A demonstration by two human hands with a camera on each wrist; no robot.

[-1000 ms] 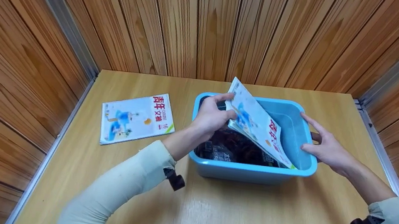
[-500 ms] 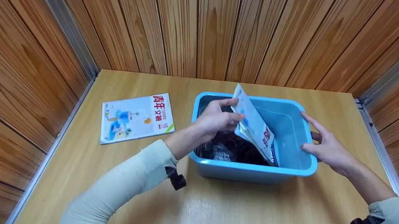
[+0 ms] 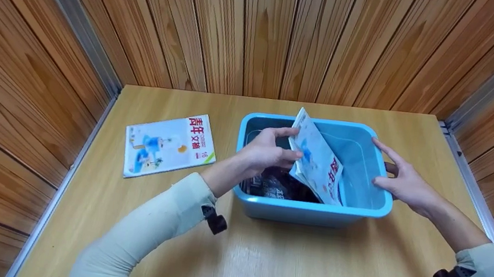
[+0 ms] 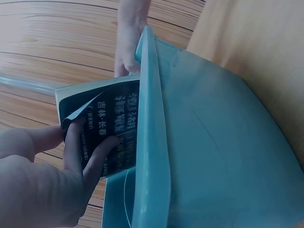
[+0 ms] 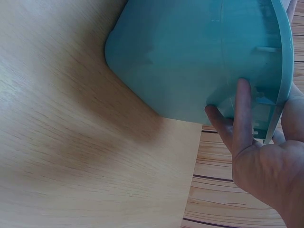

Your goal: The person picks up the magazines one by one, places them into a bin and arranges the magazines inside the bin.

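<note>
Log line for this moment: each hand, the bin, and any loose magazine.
left hand: grips magazine tilted in blue bin | right hand: holds bin's right rim | second magazine: flat on table

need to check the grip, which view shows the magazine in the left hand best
The head view: the magazine stands tilted in the bin, left hand gripping it. The left wrist view shows only its dark back cover; the right wrist view shows none.

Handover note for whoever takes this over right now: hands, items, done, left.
Left hand: grips a magazine, tilted, lower end inside the blue bin.
Right hand: holds the bin's right rim, thumb inside, fingers on the outer wall.
Dark printed items already lie in the bin.
Second magazine lies flat on the table, left of the bin.
Done: first magazine partly in.
Left: likely release it, then bin the second.
</note>
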